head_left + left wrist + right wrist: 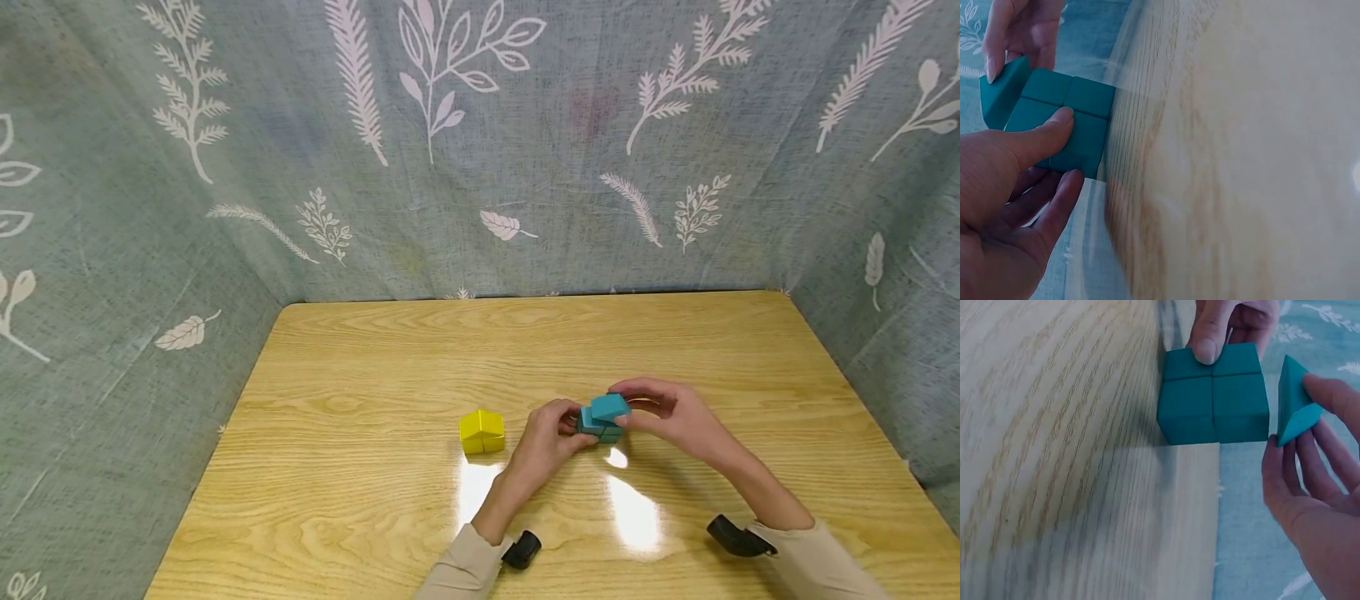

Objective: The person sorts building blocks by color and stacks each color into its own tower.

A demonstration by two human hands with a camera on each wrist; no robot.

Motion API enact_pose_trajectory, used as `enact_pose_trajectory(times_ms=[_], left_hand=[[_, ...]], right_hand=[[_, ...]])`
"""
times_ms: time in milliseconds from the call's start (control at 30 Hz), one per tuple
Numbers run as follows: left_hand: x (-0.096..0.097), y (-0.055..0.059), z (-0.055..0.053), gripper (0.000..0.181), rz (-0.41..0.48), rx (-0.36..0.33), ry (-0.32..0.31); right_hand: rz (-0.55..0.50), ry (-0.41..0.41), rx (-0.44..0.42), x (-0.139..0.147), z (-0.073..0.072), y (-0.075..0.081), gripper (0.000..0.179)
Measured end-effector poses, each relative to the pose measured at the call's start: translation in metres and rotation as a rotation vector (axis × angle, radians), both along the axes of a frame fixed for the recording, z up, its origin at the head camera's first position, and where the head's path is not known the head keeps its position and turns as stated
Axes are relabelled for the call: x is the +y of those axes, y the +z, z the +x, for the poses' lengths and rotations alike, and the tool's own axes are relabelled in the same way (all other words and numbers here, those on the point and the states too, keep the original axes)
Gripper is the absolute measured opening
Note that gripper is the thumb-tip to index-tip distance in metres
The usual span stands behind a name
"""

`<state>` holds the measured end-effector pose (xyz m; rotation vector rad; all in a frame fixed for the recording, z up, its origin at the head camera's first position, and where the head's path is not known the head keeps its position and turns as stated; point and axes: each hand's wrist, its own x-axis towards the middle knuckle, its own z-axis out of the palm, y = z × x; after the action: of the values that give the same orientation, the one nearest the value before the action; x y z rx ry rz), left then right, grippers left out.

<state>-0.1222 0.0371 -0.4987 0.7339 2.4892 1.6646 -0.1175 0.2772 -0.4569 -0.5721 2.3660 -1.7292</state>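
Note:
My left hand (pixel 546 444) holds a squarish stack of teal blocks (pixel 1213 406) from the left. In the left wrist view its thumb lies across the front face, with fingertips at the bottom edge. My right hand (pixel 681 421) pinches a teal triangular block (pixel 1294 411) between thumb and fingers. The triangular block sits tilted at the top of the stack in the head view. A narrow gap shows between it and the stack's top in the right wrist view.
Left of my hands, a small yellow house-shaped block group (pixel 482 432) stands on the wooden table (pixel 360 500). A patterned blue-grey cloth (pixel 465 167) hangs behind the table and along both sides. Black wrist-worn devices (pixel 522 550) sit at both cuffs.

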Motion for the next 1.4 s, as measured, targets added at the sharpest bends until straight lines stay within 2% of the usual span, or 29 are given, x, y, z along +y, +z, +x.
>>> enact_pose_trajectory(times_ms=[267, 533, 667, 767, 867, 1233, 1400], left_hand=[[0.000, -0.001, 0.000, 0.028, -0.012, 0.012, -0.001], [0.001, -0.001, 0.000, 0.028, -0.014, 0.016, -0.010], [0.000, -0.001, 0.000, 0.029, -0.025, 0.024, -0.008], [0.000, 0.000, 0.002, 0.030, -0.036, 0.023, -0.008], [-0.001, 0.001, 0.003, 0.031, -0.050, 0.023, -0.011], [-0.001, 0.002, 0.002, 0.032, -0.073, 0.027, -0.019], [-0.001, 0.002, 0.001, 0.032, -0.088, 0.046, -0.032]], right_hand=[[0.098, 0.066, 0.100, -0.007, -0.001, 0.000, 0.040], [0.121, 0.083, 0.127, -0.010, -0.001, -0.001, 0.040], [0.153, 0.091, 0.154, -0.011, -0.001, -0.004, 0.051], [0.219, 0.085, 0.187, -0.010, 0.000, -0.008, 0.060], [0.282, 0.075, 0.214, -0.010, 0.001, -0.014, 0.061], [0.334, 0.036, 0.201, -0.014, 0.003, -0.021, 0.049], [0.352, 0.031, 0.206, -0.015, 0.003, -0.021, 0.051]])
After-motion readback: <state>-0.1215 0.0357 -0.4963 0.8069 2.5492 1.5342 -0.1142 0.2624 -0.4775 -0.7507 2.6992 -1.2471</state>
